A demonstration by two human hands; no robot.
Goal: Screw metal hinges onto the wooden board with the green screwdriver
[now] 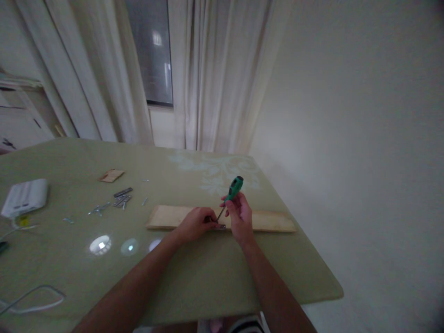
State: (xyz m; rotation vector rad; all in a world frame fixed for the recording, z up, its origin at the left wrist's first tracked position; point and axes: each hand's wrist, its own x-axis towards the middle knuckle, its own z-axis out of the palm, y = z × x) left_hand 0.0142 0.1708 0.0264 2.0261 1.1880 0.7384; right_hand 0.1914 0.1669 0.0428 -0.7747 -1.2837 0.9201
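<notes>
A long pale wooden board (168,216) lies flat on the table, its length running left to right before me. My right hand (242,218) grips a green-handled screwdriver (236,187), tilted so its shaft slopes down to the left toward the board. Close to the tip, my left hand (196,224) rests on the board with its fingertips pinched together. What sits between those fingertips is too small and covered to make out. A small metal plate, like a hinge (221,227), shows at the board's near edge beside the left fingers.
Left of the board lie metal hinges (123,192) and several loose screws (99,209). A small wood piece (111,175) is farther back. A white box-shaped device (26,198) and a pale cable (34,307) occupy the left side. A wall (364,162) stands beyond the table's right edge.
</notes>
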